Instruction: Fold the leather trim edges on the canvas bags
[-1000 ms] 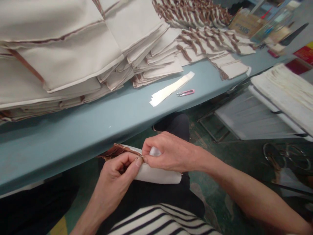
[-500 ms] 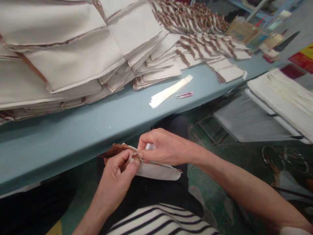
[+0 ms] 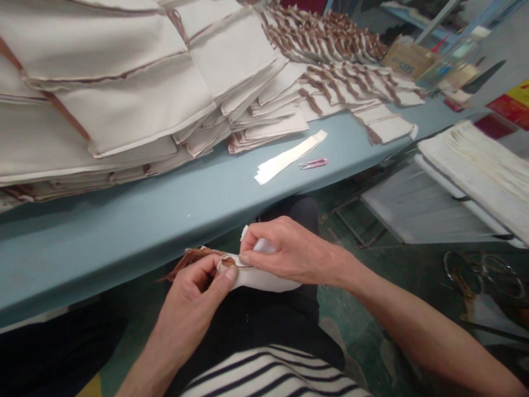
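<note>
Over my lap, both hands grip a white fabric piece (image 3: pixel 268 280) with brown lining or trim bunched at its left end. My left hand (image 3: pixel 202 292) pinches the folded edge between thumb and fingers, where a bit of brown shows. Just to the right, my right hand (image 3: pixel 289 251) is closed on the same edge, its fingertips close to the left thumb. A white corner sticks up behind the right fingers. Part of the fabric is hidden under my hands.
A blue-grey table (image 3: pixel 165 207) runs across in front, bearing stacked cream fabric pieces (image 3: pixel 136 105), white strips (image 3: pixel 289 157) and pink-handled thread snips (image 3: pixel 313 164). Brown-edged pieces (image 3: pixel 330 82) lie in rows farther back. A white fabric stack (image 3: pixel 475 171) rests on a stand at right.
My right hand has shifted slightly right along the edge, away from the left thumb. The white fabric beneath it has bent, and a white corner now shows behind the fingers.
</note>
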Available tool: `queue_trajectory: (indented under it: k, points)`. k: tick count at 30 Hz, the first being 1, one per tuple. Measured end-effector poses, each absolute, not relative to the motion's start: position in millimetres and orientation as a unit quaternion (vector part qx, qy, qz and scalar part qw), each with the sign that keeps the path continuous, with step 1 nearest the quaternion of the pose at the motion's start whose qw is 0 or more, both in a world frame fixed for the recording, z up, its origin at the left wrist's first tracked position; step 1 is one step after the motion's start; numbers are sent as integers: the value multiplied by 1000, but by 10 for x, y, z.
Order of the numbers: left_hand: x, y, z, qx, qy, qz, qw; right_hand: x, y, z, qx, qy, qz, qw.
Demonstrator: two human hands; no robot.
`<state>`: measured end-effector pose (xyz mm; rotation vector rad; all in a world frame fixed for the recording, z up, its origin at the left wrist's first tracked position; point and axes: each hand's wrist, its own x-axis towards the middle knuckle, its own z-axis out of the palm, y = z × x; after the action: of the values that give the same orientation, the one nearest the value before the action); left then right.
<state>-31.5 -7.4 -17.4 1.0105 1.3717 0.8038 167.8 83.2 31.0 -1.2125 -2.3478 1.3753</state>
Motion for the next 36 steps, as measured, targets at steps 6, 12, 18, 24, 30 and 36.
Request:
queue_trajectory:
  k: [6,12,18,24,30,36]
  points:
    - [-243,-41,-148,459,576,372,565,1687,673,362,-414,-821,390,49]
    - [-180,-32,-154,519,590,354,507,1685,661,417,-421,-834,357,-6]
    - [-149,-57,-168,597,592,317,438,1740,681,409,-410,-841,353,-32]
    - [-108,-53,-200,605,597,310,425,1718,665,411,-426,-840,329,-62]
    - [-74,-18,-170,530,626,312,480,1625,719,384,-380,-876,286,-82]
    - [-151,17,-194,499,566,342,561,1741,953,292,-285,-840,461,8]
